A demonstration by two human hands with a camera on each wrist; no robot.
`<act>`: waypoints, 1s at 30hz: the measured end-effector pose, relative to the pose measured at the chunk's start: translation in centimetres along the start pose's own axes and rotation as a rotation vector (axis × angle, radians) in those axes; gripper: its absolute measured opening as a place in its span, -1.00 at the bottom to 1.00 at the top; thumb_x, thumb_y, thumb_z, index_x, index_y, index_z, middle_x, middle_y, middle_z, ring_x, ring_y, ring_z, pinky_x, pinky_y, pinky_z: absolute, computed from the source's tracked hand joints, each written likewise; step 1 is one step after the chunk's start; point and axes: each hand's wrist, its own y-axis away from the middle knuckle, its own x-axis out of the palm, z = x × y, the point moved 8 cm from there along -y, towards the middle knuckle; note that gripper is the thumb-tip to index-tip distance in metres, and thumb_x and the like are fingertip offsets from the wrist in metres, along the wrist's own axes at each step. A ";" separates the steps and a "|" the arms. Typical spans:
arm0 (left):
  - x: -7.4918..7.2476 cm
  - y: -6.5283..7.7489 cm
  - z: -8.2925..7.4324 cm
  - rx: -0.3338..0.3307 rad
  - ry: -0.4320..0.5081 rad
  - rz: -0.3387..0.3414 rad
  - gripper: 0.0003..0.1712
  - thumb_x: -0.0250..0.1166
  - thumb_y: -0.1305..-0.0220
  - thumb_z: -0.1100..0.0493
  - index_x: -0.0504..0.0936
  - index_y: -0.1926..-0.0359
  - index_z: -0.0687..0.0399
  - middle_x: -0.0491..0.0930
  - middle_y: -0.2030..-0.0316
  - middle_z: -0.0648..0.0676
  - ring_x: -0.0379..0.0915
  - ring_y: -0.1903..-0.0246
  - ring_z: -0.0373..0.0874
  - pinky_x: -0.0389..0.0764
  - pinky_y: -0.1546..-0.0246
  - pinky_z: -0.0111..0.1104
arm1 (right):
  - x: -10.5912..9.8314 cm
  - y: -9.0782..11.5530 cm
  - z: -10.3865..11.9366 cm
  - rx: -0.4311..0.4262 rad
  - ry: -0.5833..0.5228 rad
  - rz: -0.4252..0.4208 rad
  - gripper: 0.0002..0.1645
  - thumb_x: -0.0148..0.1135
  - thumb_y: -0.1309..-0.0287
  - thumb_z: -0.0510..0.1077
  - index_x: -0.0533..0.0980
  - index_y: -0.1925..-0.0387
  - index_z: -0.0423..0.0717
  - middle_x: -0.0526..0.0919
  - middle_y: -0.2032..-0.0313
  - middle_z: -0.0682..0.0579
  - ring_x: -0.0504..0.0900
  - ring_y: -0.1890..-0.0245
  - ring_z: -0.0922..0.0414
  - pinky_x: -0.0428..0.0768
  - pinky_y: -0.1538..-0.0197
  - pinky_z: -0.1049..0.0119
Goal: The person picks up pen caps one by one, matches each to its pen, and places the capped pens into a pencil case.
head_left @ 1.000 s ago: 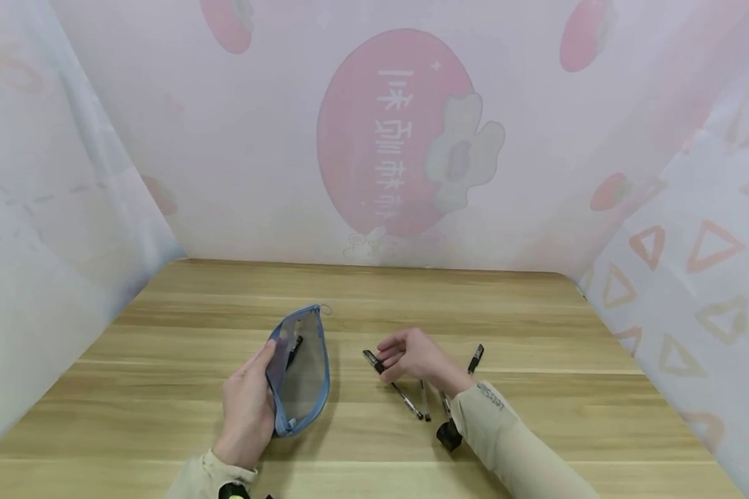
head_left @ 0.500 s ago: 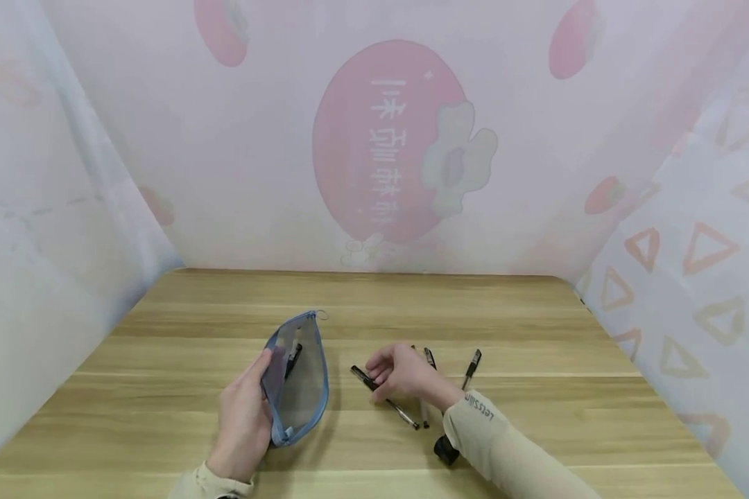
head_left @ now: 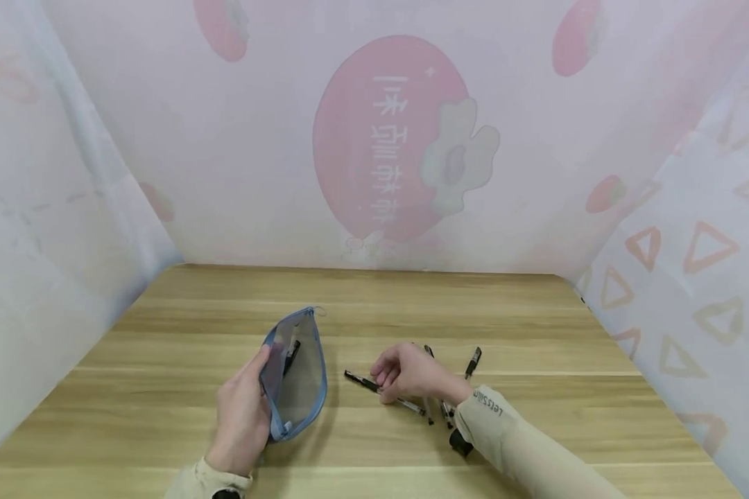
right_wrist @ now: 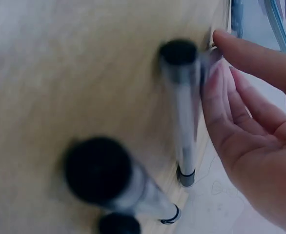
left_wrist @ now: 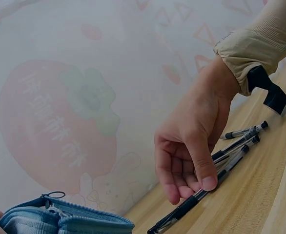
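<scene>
In the head view my left hand (head_left: 240, 416) holds a blue-edged zip pencil pouch (head_left: 306, 388), thumb along its near side. The mouth of the pouch gapes, and a black pen (head_left: 291, 357) shows inside. To the right, my right hand (head_left: 415, 374) pinches a clear-barrelled black gel pen (head_left: 360, 380) low over the table. The left wrist view shows the thumb on that pen (left_wrist: 182, 209), with the fingertips behind it. In the right wrist view the hand (right_wrist: 260, 161) hides most of the pinched pen.
Several more pens lie under and beside the right forearm, one pen (head_left: 474, 362) pointing away to the right. A black camera mount (head_left: 460, 442) sits at the right wrist. The wooden table (head_left: 193, 388) ends at a printed backdrop (head_left: 256, 173).
The pen at my right hand has turned flatter, its capped end swinging left and nearer to me. The right hand has shifted slightly nearer. My left hand keeps hold of the pouch.
</scene>
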 end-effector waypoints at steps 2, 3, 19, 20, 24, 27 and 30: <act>-0.1 0.0 -0.1 0.001 0.011 0.001 -0.39 0.29 -0.37 -0.05 0.44 -0.29 0.17 0.62 0.00 -0.10 0.40 -0.14 -0.15 0.39 -0.19 -0.35 | 0.0 0.0 0.1 -0.008 -0.005 0.004 -0.57 0.48 0.21 -0.57 0.61 0.21 -0.30 0.65 0.32 -0.12 0.65 0.32 0.03 0.67 0.23 0.31; -0.1 0.0 -0.1 -0.001 0.013 0.004 -0.40 0.29 -0.37 -0.05 0.44 -0.29 0.17 0.62 -0.01 -0.10 0.39 -0.15 -0.15 0.38 -0.20 -0.35 | 0.0 0.0 0.1 -0.011 -0.006 0.007 -0.58 0.47 0.20 -0.57 0.62 0.20 -0.31 0.66 0.32 -0.12 0.65 0.32 0.03 0.67 0.23 0.31; -0.1 0.2 -0.3 -0.007 0.007 0.012 -0.40 0.26 -0.38 -0.06 0.42 -0.30 0.16 0.60 -0.04 -0.09 0.35 -0.19 -0.14 0.33 -0.22 -0.33 | -0.5 0.0 0.6 -0.061 -0.059 0.017 -0.62 0.38 0.11 -0.56 0.63 0.17 -0.34 0.69 0.32 -0.09 0.67 0.28 -0.01 0.68 0.20 0.28; -0.1 0.2 -0.4 -0.004 0.002 0.011 -0.40 0.26 -0.38 -0.06 0.42 -0.30 0.16 0.60 -0.04 -0.09 0.35 -0.19 -0.13 0.33 -0.22 -0.32 | -0.6 0.0 0.7 -0.066 -0.058 0.016 -0.63 0.37 0.10 -0.56 0.63 0.17 -0.34 0.69 0.32 -0.09 0.67 0.28 0.00 0.68 0.19 0.28; -0.1 0.2 -0.4 -0.003 -0.001 0.003 -0.38 0.28 -0.37 -0.07 0.42 -0.30 0.17 0.62 -0.02 -0.09 0.36 -0.19 -0.13 0.35 -0.21 -0.33 | -0.8 -0.2 0.9 -0.078 -0.056 0.001 -0.65 0.35 0.07 -0.55 0.63 0.16 -0.35 0.69 0.31 -0.08 0.66 0.27 0.01 0.67 0.18 0.29; 0.0 0.2 -0.5 -0.008 0.001 0.005 -0.37 0.28 -0.37 -0.07 0.42 -0.31 0.17 0.63 -0.01 -0.10 0.36 -0.19 -0.14 0.34 -0.22 -0.33 | -0.8 0.0 1.6 -0.068 -0.050 -0.023 -0.66 0.35 0.04 -0.54 0.62 0.15 -0.36 0.68 0.30 -0.10 0.66 0.26 0.00 0.67 0.17 0.31; -0.1 0.3 -0.5 -0.010 -0.002 0.004 -0.38 0.27 -0.37 -0.07 0.42 -0.31 0.17 0.63 -0.02 -0.11 0.36 -0.19 -0.15 0.34 -0.23 -0.33 | -0.8 -0.1 1.8 -0.057 -0.030 -0.051 -0.68 0.35 0.01 -0.51 0.63 0.14 -0.35 0.69 0.29 -0.07 0.66 0.26 0.04 0.66 0.16 0.33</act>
